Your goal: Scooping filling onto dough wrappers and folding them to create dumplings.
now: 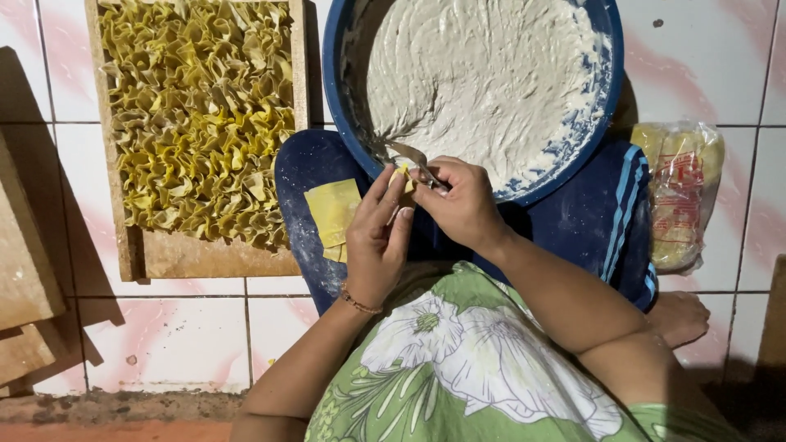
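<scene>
My left hand [376, 239] pinches a small yellow dumpling wrapper [401, 176] at its fingertips. My right hand [458, 200] holds a metal spoon [407, 153] whose tip touches the same wrapper. Just beyond them a big blue basin [602, 90] rests on my lap, filled with pale grey-white paste [483, 74]. A stack of flat yellow wrappers [332, 214] lies on my blue-clad left thigh, beside my left hand.
A wooden tray [213, 258] at the left holds several folded yellow dumplings [196, 115]. A plastic bag of wrappers [678, 196] lies on the white tiled floor at the right. Wooden boards [24, 286] sit at the far left. My bare foot [678, 315] shows lower right.
</scene>
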